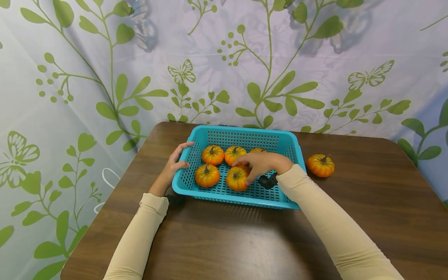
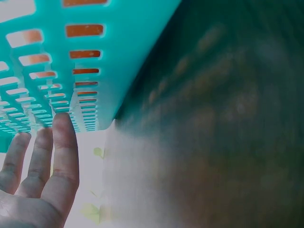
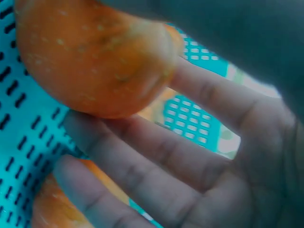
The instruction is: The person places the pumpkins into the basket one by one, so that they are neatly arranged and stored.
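Note:
A turquoise slotted basket (image 1: 238, 202) on the table holds several small orange pumpkins. My left hand (image 1: 172, 168) grips its left rim, and the left wrist view shows three fingers (image 2: 64, 156) against the slotted outer wall. Inside the basket, my right hand (image 1: 260, 162) holds the front middle pumpkin (image 1: 236, 179) between thumb and fingers. The right wrist view shows that pumpkin (image 3: 95, 61) close up, fingers along its side. Nearby lie a front left pumpkin (image 1: 207, 175), a back left pumpkin (image 1: 212, 155) and a back middle pumpkin (image 1: 233, 154). The right hand partly hides another pumpkin (image 1: 258, 149).
One more pumpkin (image 1: 320, 165) lies on the brown wooden table (image 1: 224, 241), just right of the basket. Behind the table hangs a leaf-and-butterfly patterned curtain (image 1: 217, 58). A white cable (image 1: 110, 171) loops by the table's left edge.

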Tool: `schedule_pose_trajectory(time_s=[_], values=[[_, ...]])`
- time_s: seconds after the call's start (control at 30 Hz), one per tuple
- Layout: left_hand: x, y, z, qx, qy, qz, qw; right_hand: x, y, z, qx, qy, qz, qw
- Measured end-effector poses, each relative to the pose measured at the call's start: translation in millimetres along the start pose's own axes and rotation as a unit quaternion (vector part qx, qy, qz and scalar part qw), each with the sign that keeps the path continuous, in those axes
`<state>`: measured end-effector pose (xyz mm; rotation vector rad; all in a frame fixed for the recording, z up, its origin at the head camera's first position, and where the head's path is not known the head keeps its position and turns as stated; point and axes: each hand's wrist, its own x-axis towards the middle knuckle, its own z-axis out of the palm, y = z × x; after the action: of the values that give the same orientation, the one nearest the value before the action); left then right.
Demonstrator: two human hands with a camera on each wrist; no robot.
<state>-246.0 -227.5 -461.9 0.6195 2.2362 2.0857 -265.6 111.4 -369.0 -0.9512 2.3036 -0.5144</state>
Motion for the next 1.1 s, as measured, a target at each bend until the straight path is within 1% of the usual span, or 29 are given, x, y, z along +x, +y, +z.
schedule_pose_trajectory(time_s=[0.23, 0.4, 0.63, 1.0, 1.1], values=[[0.2, 0.1, -0.4, 0.002, 0.003, 0.000, 1.0000, 5.4, 1, 5, 0.018, 0.000, -0.003, 0.9998], [0.4, -0.7, -1.3, 0.002, 0.003, -0.001, 1.0000, 9.2, 2, 8, 0.019, 0.000, 0.001, 0.9998], [0.5, -0.7, -2.2, 0.005, 0.006, -0.001, 1.0000, 13.9, 7, 11, 0.016, 0.009, -0.003, 0.9998], [-0.5, 1.8, -0.9, -0.003, 0.003, 0.000, 1.0000, 14.5, 8, 12, 0.005, 0.015, 0.001, 0.9999], [-0.6, 2.0, -0.2, -0.004, 0.001, -0.002, 1.0000, 12.0, 7, 12, 0.009, 0.015, 0.010, 0.9998]])
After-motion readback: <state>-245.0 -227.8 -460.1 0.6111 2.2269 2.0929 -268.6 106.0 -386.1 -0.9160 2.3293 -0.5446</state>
